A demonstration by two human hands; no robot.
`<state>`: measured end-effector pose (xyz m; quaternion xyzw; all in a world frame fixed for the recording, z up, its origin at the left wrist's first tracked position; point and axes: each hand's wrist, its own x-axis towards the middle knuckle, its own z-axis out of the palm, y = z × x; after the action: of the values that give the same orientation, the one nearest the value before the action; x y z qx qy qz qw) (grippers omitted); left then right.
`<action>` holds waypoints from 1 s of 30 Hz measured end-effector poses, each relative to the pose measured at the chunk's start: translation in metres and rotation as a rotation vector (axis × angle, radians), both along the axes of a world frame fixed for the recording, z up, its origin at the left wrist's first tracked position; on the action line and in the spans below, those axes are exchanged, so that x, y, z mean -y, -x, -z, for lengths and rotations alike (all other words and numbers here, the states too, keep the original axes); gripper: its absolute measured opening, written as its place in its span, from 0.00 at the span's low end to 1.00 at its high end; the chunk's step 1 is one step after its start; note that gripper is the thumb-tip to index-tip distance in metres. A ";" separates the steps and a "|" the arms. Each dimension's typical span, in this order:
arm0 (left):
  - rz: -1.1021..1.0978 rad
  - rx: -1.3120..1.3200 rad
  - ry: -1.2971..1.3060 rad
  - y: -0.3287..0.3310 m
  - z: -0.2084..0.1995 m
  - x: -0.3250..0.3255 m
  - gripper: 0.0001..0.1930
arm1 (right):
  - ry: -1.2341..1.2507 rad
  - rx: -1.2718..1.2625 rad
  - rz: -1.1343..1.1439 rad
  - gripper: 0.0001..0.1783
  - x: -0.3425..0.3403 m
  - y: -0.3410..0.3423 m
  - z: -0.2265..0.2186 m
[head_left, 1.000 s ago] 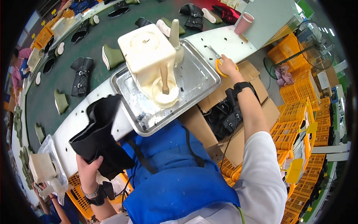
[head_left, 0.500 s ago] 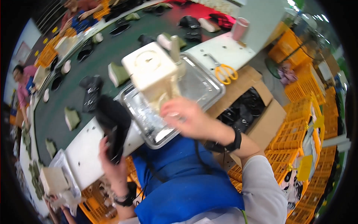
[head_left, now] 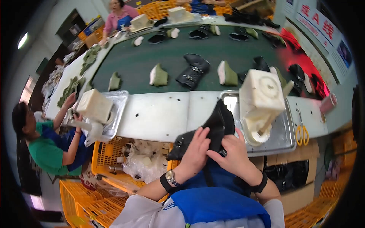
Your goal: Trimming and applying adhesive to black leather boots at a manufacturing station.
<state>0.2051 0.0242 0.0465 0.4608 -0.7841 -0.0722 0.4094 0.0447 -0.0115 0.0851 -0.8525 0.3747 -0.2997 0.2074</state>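
Observation:
A black boot upper (head_left: pixel 220 123) lies tilted in front of my body, its wide shaft pointing up and away and its other end toward the left. My left hand (head_left: pixel 195 152) presses over its lower part, fingers bent across the black material. On the right side, my right hand (head_left: pixel 235 152) grips it, the thumb reaching toward the left hand. The palms and the boot's underside are hidden. Just beyond my right hand, a cream plastic container (head_left: pixel 262 98) with a cut-open front stands on a metal tray (head_left: pixel 287 140).
Orange-handled scissors (head_left: pixel 302 131) lie right of the tray. Beyond the white worktop (head_left: pixel 159 114), a green conveyor (head_left: pixel 137 60) carries black boots (head_left: pixel 194 70) and green shoe pieces (head_left: pixel 158 75). A co-worker (head_left: pixel 53 140) works at left. Orange crates (head_left: pixel 110 157) and a cardboard box (head_left: pixel 310 163) sit below.
My right hand has left the cream container and come to the boot. The boot, held in my left hand before, is now between both hands in front of me. The view has turned left.

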 end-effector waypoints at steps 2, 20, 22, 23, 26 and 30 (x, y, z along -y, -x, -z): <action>0.048 -0.016 -0.064 -0.004 -0.004 -0.004 0.25 | 0.010 0.085 -0.029 0.12 -0.001 -0.005 0.003; 0.118 -0.139 -0.293 -0.039 -0.015 -0.010 0.48 | 0.115 0.157 -0.434 0.12 -0.009 -0.012 -0.010; 0.104 -0.147 -0.283 -0.039 -0.005 -0.011 0.43 | 0.094 0.116 -0.360 0.12 -0.015 -0.004 -0.004; 0.081 -0.125 -0.241 -0.037 0.002 -0.008 0.40 | 0.062 0.098 -0.302 0.12 -0.014 -0.002 0.001; 0.048 0.002 -0.303 -0.035 0.012 -0.007 0.35 | 0.013 0.046 -0.194 0.17 -0.016 0.004 0.019; 0.113 -0.194 -0.421 -0.028 0.015 -0.006 0.54 | 0.016 0.160 -0.119 0.15 -0.023 -0.012 0.029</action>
<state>0.2331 0.0300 0.0311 0.4821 -0.7333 -0.3010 0.3731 0.0566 0.0113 0.0565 -0.8482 0.3033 -0.3570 0.2473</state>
